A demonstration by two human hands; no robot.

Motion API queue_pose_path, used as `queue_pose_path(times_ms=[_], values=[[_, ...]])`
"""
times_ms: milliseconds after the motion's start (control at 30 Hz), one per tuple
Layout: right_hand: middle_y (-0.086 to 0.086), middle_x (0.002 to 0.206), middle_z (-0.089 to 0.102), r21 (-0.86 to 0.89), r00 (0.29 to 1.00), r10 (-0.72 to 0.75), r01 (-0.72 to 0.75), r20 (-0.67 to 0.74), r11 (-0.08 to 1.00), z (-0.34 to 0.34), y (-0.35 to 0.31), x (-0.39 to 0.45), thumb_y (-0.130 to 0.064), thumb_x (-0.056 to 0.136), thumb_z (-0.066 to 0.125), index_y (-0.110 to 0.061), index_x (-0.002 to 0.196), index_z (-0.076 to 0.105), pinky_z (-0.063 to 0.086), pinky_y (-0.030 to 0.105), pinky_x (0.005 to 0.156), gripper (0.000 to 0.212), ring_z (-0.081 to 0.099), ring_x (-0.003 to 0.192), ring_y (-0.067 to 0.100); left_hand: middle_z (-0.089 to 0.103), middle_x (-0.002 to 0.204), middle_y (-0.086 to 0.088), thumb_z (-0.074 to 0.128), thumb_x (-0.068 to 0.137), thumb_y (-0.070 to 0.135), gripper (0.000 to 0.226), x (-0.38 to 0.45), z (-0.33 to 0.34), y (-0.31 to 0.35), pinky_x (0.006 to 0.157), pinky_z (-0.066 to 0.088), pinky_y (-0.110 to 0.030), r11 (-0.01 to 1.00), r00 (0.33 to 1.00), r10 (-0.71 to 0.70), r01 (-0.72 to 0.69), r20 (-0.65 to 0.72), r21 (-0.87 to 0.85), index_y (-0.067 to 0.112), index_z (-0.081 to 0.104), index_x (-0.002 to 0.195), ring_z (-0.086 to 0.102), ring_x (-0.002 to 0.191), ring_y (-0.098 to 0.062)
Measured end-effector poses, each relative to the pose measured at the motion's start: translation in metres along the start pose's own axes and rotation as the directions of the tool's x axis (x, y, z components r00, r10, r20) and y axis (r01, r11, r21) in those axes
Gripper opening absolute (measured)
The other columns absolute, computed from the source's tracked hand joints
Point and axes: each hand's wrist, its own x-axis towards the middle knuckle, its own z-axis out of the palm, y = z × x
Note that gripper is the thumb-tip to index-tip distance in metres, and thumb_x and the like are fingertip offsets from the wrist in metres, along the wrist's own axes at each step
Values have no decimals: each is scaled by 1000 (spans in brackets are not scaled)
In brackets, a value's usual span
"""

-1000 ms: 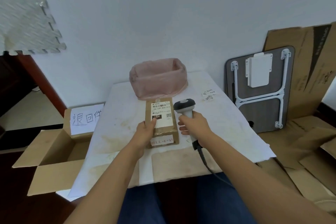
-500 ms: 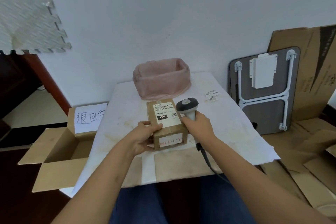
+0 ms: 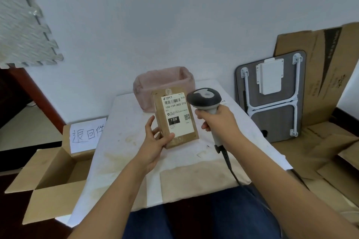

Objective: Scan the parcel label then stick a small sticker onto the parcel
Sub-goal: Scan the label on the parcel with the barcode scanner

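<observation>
While the left hand [image 3: 153,141] holds the parcel [image 3: 175,117] up above the table [image 3: 120,141], the box stands nearly upright with its labelled face turned toward the camera. The thumb lies across the lower front edge of the box, and the fingers [image 3: 149,126] spread behind and along its left side, so the grip is closed on the parcel. A white label [image 3: 177,114] covers most of the front face (barcode at the top, a printed code line below it, a black block and a small square code lower down).

The right hand [image 3: 217,120] is wrapped fully around the grey handle of a scanner [image 3: 205,100]. The scanner's dark head sits just beside the upper right corner of the parcel, at about the level of the barcode. Whether head and box touch cannot be told. A black cable [image 3: 230,167] runs from the base of the handle down past the table's near edge.

Behind the parcel, a pink bin [image 3: 147,87] stands at the far end of the table. An open cardboard box [image 3: 50,178] with a handwritten paper sign sits on the floor to the left.
</observation>
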Motion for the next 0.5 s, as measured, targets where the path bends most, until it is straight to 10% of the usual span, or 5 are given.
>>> queue_pose_path(times_ms=[267,500], values=[[12,87,75,283,985,150,-167,81,945,20,25,-22,-19,83,69,-5,89,72,45,26,54,15,52,48,10,52,137,1,66,91,10,87,-1,1,-19,106,45,-41,997,1000,31,-31,2,73,46,13,150,55,126,-19],[-6,39,55,-6,1000,-16,16,11,1000,36,36,-40,-21,81,71,-10,70,62,39,9,43,18,52,37,0,50,132,15,67,91,14,88,-4,0,-21,97,49,-30,987,998,61,-65,31,150,49,12,150,53,124,-7]])
